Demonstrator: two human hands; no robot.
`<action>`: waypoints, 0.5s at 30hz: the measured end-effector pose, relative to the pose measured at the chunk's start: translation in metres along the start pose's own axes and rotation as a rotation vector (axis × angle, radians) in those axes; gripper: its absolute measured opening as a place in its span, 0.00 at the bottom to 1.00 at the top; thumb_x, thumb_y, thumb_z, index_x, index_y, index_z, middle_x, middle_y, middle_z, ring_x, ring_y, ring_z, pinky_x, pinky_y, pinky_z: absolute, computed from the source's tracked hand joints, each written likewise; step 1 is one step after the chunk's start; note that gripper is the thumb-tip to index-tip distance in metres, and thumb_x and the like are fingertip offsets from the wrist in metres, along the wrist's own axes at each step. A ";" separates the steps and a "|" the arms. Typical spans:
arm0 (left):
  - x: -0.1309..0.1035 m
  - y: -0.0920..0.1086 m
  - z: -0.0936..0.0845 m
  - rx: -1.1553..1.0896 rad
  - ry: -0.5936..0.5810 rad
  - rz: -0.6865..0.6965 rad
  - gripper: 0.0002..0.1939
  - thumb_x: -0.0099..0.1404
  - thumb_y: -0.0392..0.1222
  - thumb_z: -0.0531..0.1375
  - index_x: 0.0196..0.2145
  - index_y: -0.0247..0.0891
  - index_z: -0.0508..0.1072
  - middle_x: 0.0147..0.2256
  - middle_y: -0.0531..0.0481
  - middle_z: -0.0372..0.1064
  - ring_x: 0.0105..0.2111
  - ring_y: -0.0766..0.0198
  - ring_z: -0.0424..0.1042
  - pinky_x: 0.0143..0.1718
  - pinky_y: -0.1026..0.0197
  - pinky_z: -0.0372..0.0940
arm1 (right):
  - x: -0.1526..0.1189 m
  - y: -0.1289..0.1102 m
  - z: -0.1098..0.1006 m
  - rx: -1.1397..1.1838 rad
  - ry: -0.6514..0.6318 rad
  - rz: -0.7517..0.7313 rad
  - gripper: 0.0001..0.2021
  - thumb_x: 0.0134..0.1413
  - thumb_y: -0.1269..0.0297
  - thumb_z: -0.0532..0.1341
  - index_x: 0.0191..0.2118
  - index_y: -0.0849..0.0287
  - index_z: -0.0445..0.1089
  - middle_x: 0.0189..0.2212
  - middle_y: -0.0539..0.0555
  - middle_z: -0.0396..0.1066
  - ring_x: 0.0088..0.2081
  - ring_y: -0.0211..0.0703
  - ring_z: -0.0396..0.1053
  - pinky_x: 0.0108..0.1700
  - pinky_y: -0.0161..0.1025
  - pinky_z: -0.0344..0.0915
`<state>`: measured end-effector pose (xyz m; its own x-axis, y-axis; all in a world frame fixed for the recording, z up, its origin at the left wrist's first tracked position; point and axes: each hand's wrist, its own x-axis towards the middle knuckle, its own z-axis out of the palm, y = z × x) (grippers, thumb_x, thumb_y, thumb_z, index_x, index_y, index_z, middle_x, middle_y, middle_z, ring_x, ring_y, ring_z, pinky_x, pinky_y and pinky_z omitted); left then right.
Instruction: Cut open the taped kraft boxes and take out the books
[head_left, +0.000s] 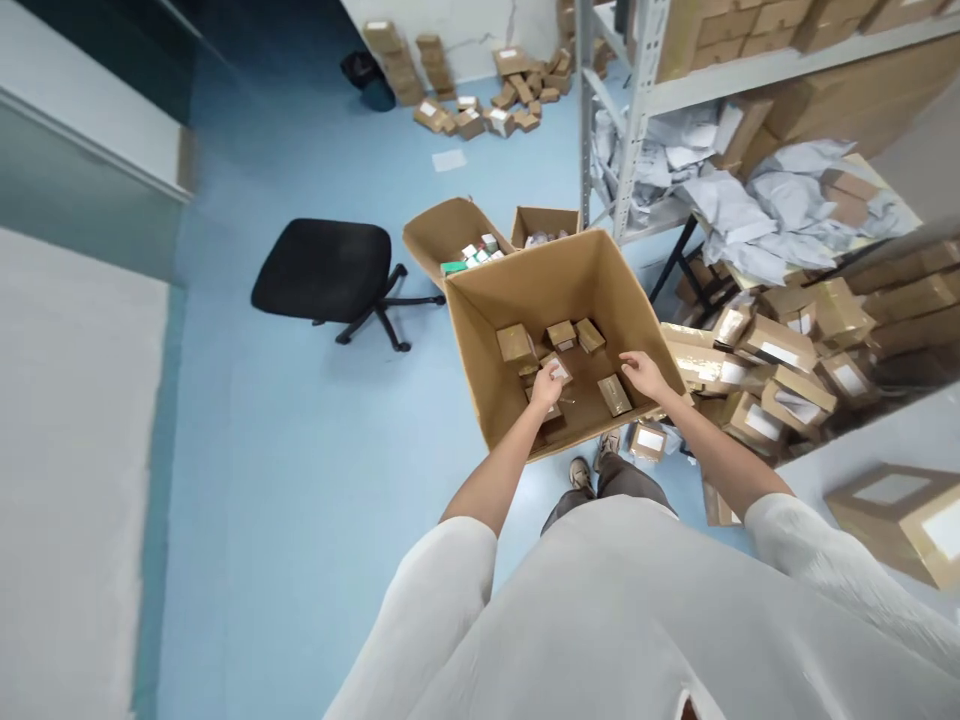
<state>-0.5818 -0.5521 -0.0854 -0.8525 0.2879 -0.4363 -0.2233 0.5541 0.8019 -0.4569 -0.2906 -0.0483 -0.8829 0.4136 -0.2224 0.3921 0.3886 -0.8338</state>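
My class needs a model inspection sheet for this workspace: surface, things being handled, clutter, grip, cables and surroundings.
Surface: brown inside of a large open carton.
Things: several small boxes lie spread inside it.
Clutter: boxes piled at the right; loose boxes by the far wall; white sheet on the blue floor.
Grip: left hand at a labelled small box, hold unclear; right hand open near the carton's right wall.
Cables: nothing seen.
Surroundings: black chair at the left; metal rack and pale bags at the right.
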 end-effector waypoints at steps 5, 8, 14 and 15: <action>0.031 -0.038 -0.005 -0.021 0.092 -0.196 0.26 0.66 0.31 0.62 0.61 0.36 0.77 0.64 0.35 0.75 0.62 0.52 0.76 0.68 0.51 0.66 | 0.065 0.032 0.039 -0.009 -0.116 0.068 0.17 0.56 0.62 0.65 0.51 0.53 0.82 0.53 0.58 0.78 0.54 0.53 0.78 0.68 0.58 0.70; 0.047 -0.066 0.000 -0.004 0.121 -0.287 0.26 0.66 0.32 0.62 0.62 0.38 0.77 0.64 0.37 0.75 0.63 0.52 0.75 0.69 0.50 0.66 | 0.097 0.060 0.060 -0.048 -0.181 0.126 0.17 0.56 0.64 0.65 0.50 0.54 0.82 0.55 0.58 0.78 0.54 0.53 0.78 0.68 0.58 0.70; 0.078 -0.116 0.028 0.022 0.085 -0.360 0.25 0.66 0.33 0.62 0.60 0.38 0.78 0.61 0.36 0.76 0.59 0.48 0.77 0.68 0.47 0.67 | 0.138 0.122 0.096 -0.173 -0.310 0.272 0.17 0.53 0.67 0.67 0.49 0.57 0.82 0.56 0.63 0.77 0.57 0.56 0.77 0.70 0.56 0.67; 0.085 -0.125 0.033 0.035 0.075 -0.366 0.24 0.66 0.34 0.62 0.60 0.37 0.78 0.61 0.35 0.75 0.59 0.47 0.77 0.68 0.47 0.67 | 0.144 0.134 0.102 -0.202 -0.325 0.289 0.17 0.52 0.67 0.67 0.49 0.58 0.82 0.55 0.63 0.78 0.58 0.58 0.77 0.70 0.56 0.66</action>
<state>-0.6108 -0.5706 -0.2364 -0.7516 0.0088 -0.6596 -0.5046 0.6364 0.5835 -0.5572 -0.2631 -0.2440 -0.7529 0.2614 -0.6040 0.6472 0.4610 -0.6071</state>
